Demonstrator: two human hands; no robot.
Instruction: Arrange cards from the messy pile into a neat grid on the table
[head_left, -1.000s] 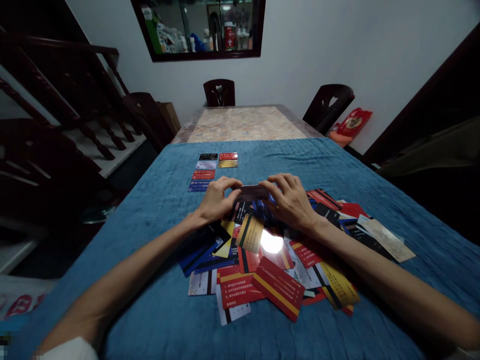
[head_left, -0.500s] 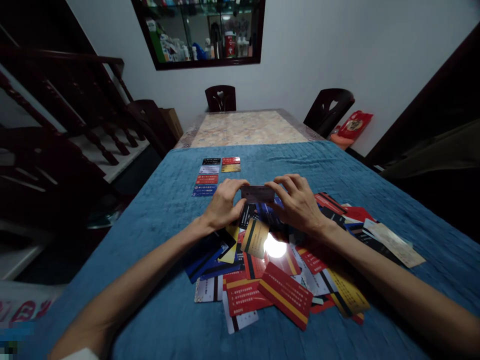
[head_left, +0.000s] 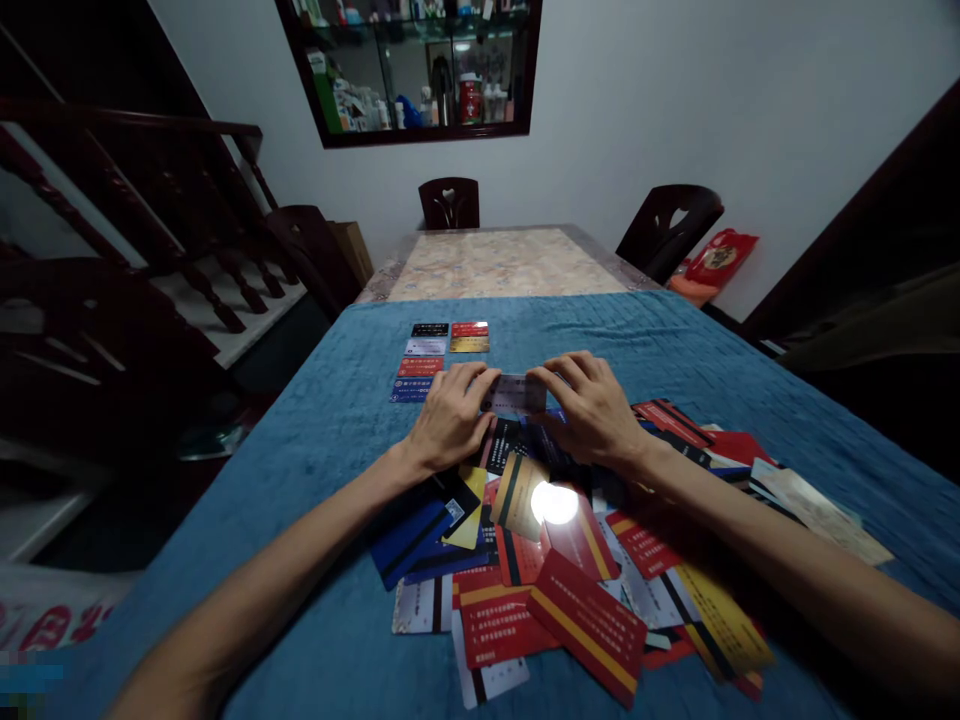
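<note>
A silver-grey plastic card [head_left: 514,394] is held by its two short ends, tilted up over the far edge of a loose heap. My left hand [head_left: 452,418] pinches its left end, and my right hand [head_left: 589,410] pinches the right end. Below lies the heap of overlapping cards, among them a red card [head_left: 589,625], a gold card [head_left: 520,497], a blue card [head_left: 412,530] and a yellow card [head_left: 724,620]. Beyond my left hand are cards laid out flat: a black one [head_left: 430,329], a silver one [head_left: 425,346], a red one [head_left: 420,366], a blue one [head_left: 411,390], plus a gold one [head_left: 469,344] alongside.
A blue cloth [head_left: 315,480] covers the near part of the table; the far marble-patterned top [head_left: 495,262] is bare. Dark wooden chairs [head_left: 450,205] stand around it. A stair railing [head_left: 172,220] is at left, and a red bag [head_left: 721,257] sits by the right chair.
The silver-grey card has tipped so more of its printed face shows. Both hands keep hold of its ends. The whole view has shifted slightly, with the heap appearing lower.
</note>
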